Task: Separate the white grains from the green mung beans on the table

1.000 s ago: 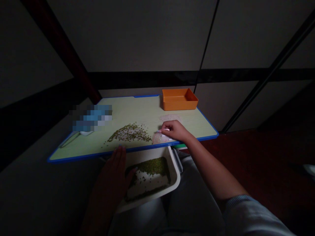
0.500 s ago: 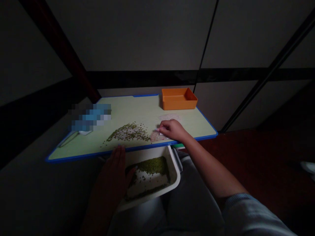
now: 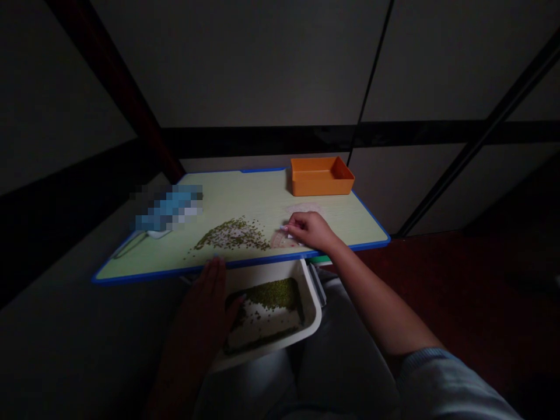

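Observation:
Loose green beans or seeds (image 3: 234,234) lie scattered over the pale, blue-edged tabletop (image 3: 236,195). At the right end of this spread is my right hand (image 3: 310,230), its fingers closed in a pinch close to the surface. Whatever the fingertips hold, if anything, is too small to make out. My left hand (image 3: 205,303) is in shadow at the table's front edge, fingers stretched and thumb apart. It lies over the left side of a white bin (image 3: 311,326) below the table edge. More green beans (image 3: 275,294) are heaped inside that bin.
An orange open box (image 3: 322,185) stands at the back right of the table. A blurred-out bluish item (image 3: 170,207) is at the left, beside a white object with a cord (image 3: 158,234). Faint printed markings show near my right hand. Panelled cupboard doors (image 3: 245,64) rise behind.
The whole view has shifted slightly, so the table sits a little farther right. Both hands keep nearly the same pose and place.

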`<state>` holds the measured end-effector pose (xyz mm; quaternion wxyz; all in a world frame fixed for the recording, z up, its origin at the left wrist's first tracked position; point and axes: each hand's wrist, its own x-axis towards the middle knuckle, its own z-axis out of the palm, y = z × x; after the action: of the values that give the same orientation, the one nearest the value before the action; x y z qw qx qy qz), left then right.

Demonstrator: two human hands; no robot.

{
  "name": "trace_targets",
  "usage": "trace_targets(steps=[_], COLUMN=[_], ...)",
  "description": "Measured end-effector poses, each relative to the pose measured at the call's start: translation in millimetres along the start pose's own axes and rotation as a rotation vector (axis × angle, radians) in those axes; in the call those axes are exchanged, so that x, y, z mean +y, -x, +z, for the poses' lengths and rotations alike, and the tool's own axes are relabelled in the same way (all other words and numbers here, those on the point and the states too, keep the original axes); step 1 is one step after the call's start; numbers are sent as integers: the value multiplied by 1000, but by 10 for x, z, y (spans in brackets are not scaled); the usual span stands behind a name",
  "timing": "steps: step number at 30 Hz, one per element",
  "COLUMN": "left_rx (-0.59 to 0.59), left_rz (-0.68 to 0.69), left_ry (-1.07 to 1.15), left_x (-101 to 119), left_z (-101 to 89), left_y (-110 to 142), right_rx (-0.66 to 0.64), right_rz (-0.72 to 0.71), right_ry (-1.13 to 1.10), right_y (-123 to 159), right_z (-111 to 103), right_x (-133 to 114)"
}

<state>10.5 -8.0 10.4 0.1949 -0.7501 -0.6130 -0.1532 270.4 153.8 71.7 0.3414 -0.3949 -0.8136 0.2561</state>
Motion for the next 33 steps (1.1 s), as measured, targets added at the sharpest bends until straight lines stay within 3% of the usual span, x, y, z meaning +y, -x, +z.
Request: trace_targets(steps=[14, 26, 33], left_rx=[74, 47, 37], left_rz=[28, 23, 8], left_ry=[-42, -42, -14], left_x=[10, 28, 26], left_z=[15, -23, -12], left_y=[22, 20, 25], right_rx=[0, 85, 202], right_rz=[-127, -23, 52], right_ry=[100, 113, 274], right_y=[-2, 35, 23], right_z=[12, 7, 4], right_x=[-36, 41, 33])
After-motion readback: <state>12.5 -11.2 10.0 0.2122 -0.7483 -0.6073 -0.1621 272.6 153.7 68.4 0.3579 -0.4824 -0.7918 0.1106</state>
